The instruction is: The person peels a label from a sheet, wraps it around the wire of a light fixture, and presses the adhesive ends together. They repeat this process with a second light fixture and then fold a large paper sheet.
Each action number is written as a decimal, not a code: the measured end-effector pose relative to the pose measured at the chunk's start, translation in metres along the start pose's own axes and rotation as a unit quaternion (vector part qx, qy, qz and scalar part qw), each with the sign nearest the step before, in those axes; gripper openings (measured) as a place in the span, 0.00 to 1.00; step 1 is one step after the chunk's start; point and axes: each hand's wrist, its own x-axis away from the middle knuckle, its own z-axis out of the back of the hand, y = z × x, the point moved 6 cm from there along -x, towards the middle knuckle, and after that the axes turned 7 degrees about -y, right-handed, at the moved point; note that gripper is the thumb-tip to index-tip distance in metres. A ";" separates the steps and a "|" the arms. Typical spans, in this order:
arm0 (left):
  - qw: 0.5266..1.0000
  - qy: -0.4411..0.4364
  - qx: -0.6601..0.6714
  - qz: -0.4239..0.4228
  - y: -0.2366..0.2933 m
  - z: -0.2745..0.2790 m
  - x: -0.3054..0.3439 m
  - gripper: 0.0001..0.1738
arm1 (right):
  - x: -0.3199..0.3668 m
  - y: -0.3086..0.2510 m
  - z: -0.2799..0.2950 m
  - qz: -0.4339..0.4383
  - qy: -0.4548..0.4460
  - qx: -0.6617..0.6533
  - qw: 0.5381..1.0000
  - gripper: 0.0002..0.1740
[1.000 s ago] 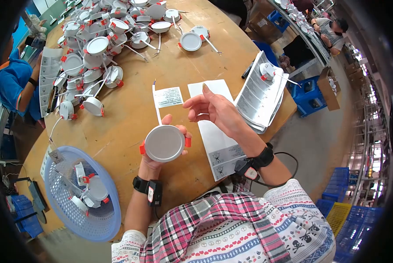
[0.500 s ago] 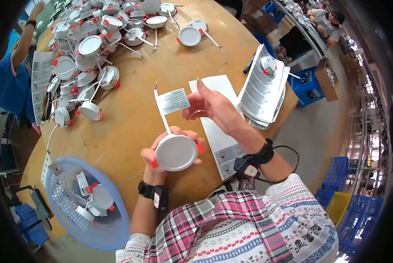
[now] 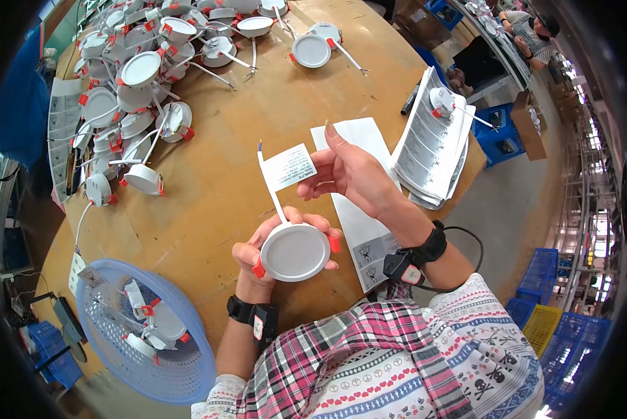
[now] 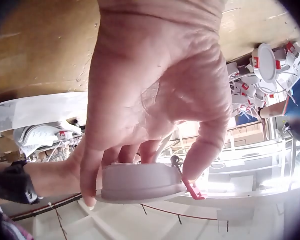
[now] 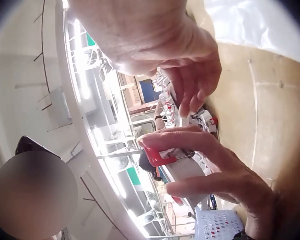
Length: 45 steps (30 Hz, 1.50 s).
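Note:
My left hand (image 3: 248, 254) holds a round white downlight (image 3: 296, 253), its flat face turned up toward the head camera and a red spring clip at either side. In the left wrist view, thumb and fingers span the light's rim (image 4: 140, 184). A white cable (image 3: 276, 204) runs up from behind it, bearing a printed label (image 3: 290, 167) that sticks out like a flag. At the label's right edge is my right hand (image 3: 359, 178), fingers loosely bent against it and thumb raised away from it.
A heap of downlights (image 3: 140, 68) covers the table's far left. Below it stands a blue perforated basket (image 3: 201, 349) with several lights. A label sheet (image 3: 359, 209) lies under my right hand; stacked sheets (image 3: 428, 157) with one light on top are to the right. Another person (image 3: 530, 38) is farther off.
The left hand has shifted right and turned the downlight, bringing the label against the right hand's fingers. The person in blue at left has moved mostly out of view.

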 end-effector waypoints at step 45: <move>0.302 0.121 -0.935 0.138 -0.061 -0.024 -0.015 0.35 | 0.029 -0.044 0.103 0.163 0.149 0.186 0.957 0.12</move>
